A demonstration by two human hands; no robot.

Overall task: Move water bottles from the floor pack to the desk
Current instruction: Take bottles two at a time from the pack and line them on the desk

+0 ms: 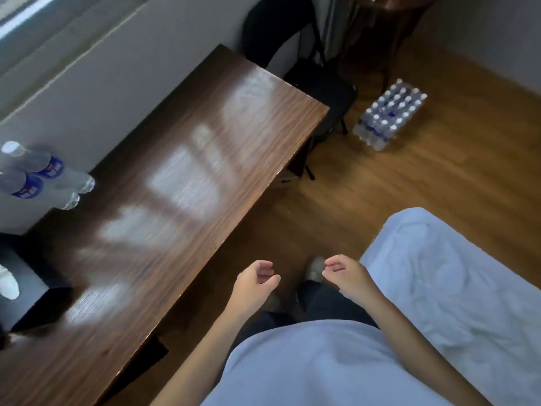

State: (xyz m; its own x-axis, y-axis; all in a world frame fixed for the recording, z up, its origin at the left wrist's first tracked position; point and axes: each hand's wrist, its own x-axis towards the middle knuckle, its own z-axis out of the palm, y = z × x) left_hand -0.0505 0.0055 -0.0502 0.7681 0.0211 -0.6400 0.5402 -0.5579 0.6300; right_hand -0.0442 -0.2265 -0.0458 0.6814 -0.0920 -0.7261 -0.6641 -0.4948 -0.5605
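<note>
Wooden boards of a warm brown floor are stretching out below us, and we are looking down over our own pale shirt at both of our bare hands. We are holding our left hand out in front of our body, just beside the near edge of the desk, with its fingers loosely curled and gripping nothing. We are holding our right hand close to it, the two apart, and its fingers are likewise hanging in a loose curl around nothing. Our shoe is showing on the floor between the two hands. The pack of water bottles is sitting on the floor well away from us, past the far end of the desk and near a dark folding chair, its white caps showing in rows through the wrap. Two water bottles with blue labels are already standing side by side, touching, at the left edge of the desk against the wall. A dark box is sitting on the desk nearer to us, at the left edge of view. A bed with a pale sheet is lying to our right. Window light is reflecting in patches on the dark wood-grain desktop.
</note>
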